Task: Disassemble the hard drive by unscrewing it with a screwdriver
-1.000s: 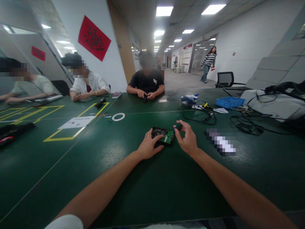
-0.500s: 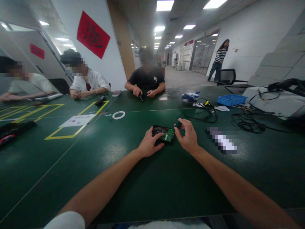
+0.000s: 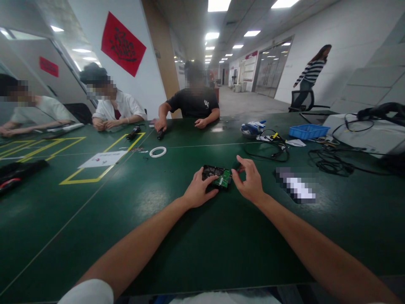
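A hard drive (image 3: 211, 174) lies on the green table, its dark underside and green circuit board (image 3: 224, 179) facing up. My left hand (image 3: 198, 192) grips its left end and near edge, with fingers reaching onto the board. Just off the drive's right end, my right hand (image 3: 250, 179) pinches a small dark piece (image 3: 236, 165) between thumb and fingers. What kind of piece it is I cannot make out against the dark table.
A blurred-out phone-like slab (image 3: 295, 185) lies right of my right hand. Black cables (image 3: 335, 162), a blue tray (image 3: 305, 131) and a white ring (image 3: 157, 152) lie farther off. Several people sit across the table; one person walks behind a chair (image 3: 302, 100).
The dark piece in my right hand has turned slightly; my left hand and the drive stay put. Across the table, a person's hand moved a dark object leftward. The walking person moved right.
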A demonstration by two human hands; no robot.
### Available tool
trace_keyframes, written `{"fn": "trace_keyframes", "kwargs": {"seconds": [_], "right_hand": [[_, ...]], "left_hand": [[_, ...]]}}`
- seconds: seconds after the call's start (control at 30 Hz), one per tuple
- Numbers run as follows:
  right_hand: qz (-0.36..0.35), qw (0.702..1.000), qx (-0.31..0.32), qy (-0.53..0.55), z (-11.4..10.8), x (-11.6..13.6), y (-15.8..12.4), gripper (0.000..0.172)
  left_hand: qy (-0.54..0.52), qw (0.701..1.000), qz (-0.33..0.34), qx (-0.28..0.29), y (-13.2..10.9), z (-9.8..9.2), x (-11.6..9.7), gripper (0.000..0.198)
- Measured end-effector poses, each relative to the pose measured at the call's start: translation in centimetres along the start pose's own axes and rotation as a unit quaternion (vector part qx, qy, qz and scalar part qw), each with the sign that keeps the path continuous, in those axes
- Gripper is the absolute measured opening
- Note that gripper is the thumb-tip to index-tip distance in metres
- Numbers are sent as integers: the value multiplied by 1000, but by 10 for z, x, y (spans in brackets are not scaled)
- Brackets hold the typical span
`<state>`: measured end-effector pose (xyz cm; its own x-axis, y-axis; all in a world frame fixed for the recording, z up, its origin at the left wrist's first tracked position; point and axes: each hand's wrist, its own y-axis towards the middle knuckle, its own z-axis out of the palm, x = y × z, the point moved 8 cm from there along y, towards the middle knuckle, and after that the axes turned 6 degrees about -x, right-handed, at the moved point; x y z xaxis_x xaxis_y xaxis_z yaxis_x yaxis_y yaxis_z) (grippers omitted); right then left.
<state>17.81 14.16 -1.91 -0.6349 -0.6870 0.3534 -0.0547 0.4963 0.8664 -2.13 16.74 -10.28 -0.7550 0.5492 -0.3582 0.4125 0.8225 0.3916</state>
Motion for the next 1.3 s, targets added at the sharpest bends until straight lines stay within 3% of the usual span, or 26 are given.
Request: {"fn": "trace_keyframes", "kwargs": {"seconds": [0.23,0.47,0.77,0.97,1.3], "right_hand": [[40,998,18,42,8,-8,-4,56],[12,1000,18,7,4,-3,-1,53],[51,998,35,32,9,-9,-5,59],[28,999,31,-4,6,-4,-3,55],[46,998,36,34,8,-5,-4,58]], "left_hand": [[-1,1000,-1,-2,0,0,0,60],[0,1000,-3,-3,0,1,3,60],[3,1000,-1,-2,0,0,0,60],[5,1000,-5,-3,-1,-2,-1,60],[-1,1000,0,-8,-1,-2,0,59]]}}
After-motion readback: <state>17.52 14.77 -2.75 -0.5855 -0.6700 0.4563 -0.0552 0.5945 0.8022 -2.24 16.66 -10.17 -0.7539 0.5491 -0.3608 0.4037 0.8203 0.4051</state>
